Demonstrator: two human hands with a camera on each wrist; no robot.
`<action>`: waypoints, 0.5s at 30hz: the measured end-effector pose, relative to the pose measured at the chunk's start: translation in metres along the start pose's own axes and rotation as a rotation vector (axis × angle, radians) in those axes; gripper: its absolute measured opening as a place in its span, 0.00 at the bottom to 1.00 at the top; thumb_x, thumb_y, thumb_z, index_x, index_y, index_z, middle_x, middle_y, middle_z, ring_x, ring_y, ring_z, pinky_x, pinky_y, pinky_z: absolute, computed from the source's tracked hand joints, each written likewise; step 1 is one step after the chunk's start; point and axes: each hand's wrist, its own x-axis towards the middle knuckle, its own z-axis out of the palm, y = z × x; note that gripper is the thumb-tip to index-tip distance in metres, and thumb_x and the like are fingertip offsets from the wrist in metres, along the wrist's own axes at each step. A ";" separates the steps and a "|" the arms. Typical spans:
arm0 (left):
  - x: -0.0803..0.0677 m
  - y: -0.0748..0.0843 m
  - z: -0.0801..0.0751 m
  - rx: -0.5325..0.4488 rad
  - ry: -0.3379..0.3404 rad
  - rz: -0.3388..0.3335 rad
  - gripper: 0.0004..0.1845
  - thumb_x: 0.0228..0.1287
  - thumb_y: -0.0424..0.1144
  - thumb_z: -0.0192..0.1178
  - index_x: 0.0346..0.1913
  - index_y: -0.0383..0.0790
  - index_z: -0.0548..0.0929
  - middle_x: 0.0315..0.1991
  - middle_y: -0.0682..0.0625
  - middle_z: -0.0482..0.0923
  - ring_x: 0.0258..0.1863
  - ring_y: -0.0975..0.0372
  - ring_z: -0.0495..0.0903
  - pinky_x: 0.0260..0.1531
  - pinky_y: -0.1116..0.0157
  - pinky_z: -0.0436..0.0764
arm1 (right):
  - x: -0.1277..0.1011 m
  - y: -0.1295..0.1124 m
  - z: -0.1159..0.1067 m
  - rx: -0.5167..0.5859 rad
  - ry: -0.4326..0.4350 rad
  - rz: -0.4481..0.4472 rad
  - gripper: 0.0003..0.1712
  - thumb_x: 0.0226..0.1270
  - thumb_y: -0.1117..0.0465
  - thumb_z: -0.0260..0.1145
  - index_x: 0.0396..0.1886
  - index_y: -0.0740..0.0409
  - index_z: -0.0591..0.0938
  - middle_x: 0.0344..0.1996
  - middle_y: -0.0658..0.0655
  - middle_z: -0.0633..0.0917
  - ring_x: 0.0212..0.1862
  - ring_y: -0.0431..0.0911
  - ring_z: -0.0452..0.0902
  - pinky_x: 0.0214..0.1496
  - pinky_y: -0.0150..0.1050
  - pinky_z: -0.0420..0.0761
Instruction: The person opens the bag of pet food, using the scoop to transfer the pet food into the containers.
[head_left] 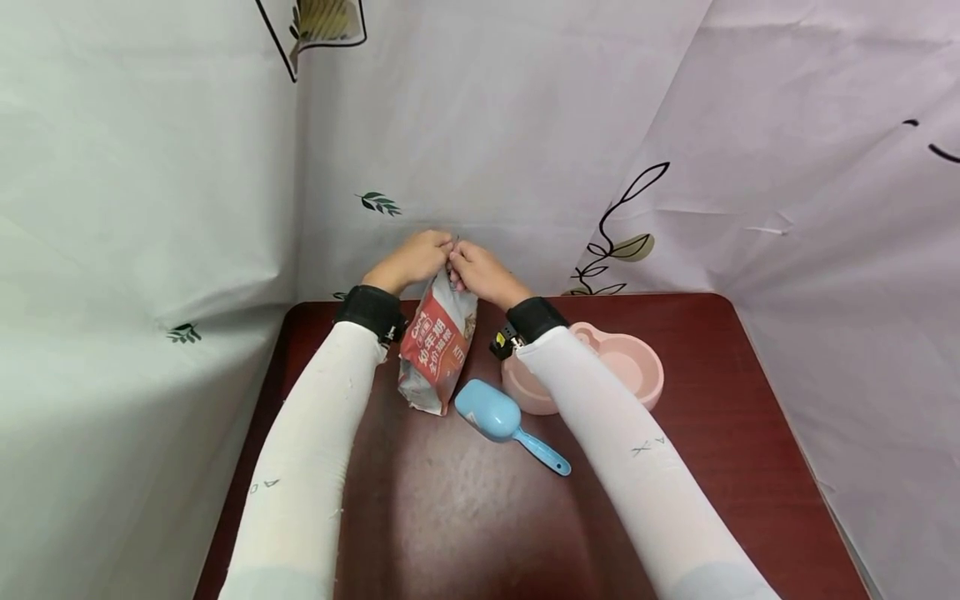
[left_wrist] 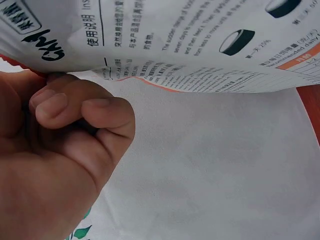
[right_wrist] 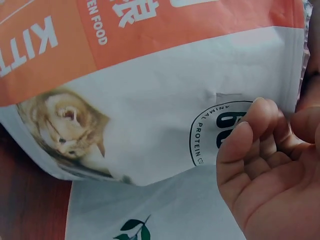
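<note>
The left hand (head_left: 411, 260) is curling its fingers (left_wrist: 75, 107) tight and pinching the top edge of the cat food bag (head_left: 437, 346), the fingertip pressing the serrated seal where it is meeting the bag's printed back. The right hand (head_left: 482, 273) is gripping the same top edge from the other side; in the right wrist view its fingers (right_wrist: 252, 135) are bending against the bag's front, but the thumb is cut off at the frame edge, so the exact pinch point is hard to make out. In the head view both sets of knuckles are covering the seal itself.

The bag is standing upright on the dark red table (head_left: 712, 467), at its far end, between the two wrists. Its front is showing an orange band with "KITT…" and "…EN FOOD", both cropped, a picture of an orange kitten, and a round stamp reading "ANIMAL PROTEIN" with a partly hidden number. The back is carrying Chinese headings and small English print too fine to read.

Just to the right of the bag's base, a blue scoop (head_left: 501, 421) is lying with its handle pointing towards the person. Beyond the scoop, further right of the bag, a pink bowl (head_left: 626, 362) is sitting, partly hidden by the right sleeve (head_left: 630, 442). Leaf-printed sheets are hanging behind the bag.
</note>
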 end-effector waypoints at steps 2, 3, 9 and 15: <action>0.000 -0.001 0.001 -0.009 -0.004 0.000 0.15 0.81 0.37 0.39 0.31 0.41 0.69 0.34 0.44 0.70 0.36 0.51 0.72 0.40 0.60 0.71 | 0.000 0.000 0.001 0.018 -0.001 0.009 0.18 0.86 0.57 0.44 0.37 0.60 0.75 0.28 0.55 0.77 0.28 0.49 0.75 0.29 0.31 0.72; 0.000 -0.001 0.002 -0.013 -0.005 -0.002 0.15 0.81 0.37 0.39 0.31 0.41 0.70 0.34 0.44 0.70 0.37 0.51 0.73 0.40 0.60 0.71 | 0.000 -0.001 0.001 0.022 -0.003 0.016 0.18 0.86 0.57 0.44 0.37 0.59 0.75 0.28 0.55 0.77 0.27 0.48 0.75 0.29 0.31 0.72; 0.000 0.000 0.004 -0.011 -0.012 -0.014 0.16 0.82 0.38 0.38 0.31 0.42 0.67 0.32 0.45 0.67 0.37 0.51 0.71 0.41 0.60 0.69 | -0.001 -0.006 0.002 0.017 -0.023 0.031 0.21 0.87 0.56 0.40 0.35 0.61 0.73 0.23 0.52 0.74 0.21 0.42 0.67 0.27 0.33 0.69; 0.001 0.000 0.005 0.002 -0.038 -0.025 0.16 0.83 0.39 0.38 0.31 0.42 0.66 0.33 0.45 0.66 0.35 0.52 0.70 0.40 0.59 0.68 | 0.000 -0.009 0.002 -0.078 -0.010 0.035 0.23 0.87 0.56 0.38 0.30 0.58 0.71 0.16 0.49 0.69 0.17 0.40 0.59 0.26 0.34 0.63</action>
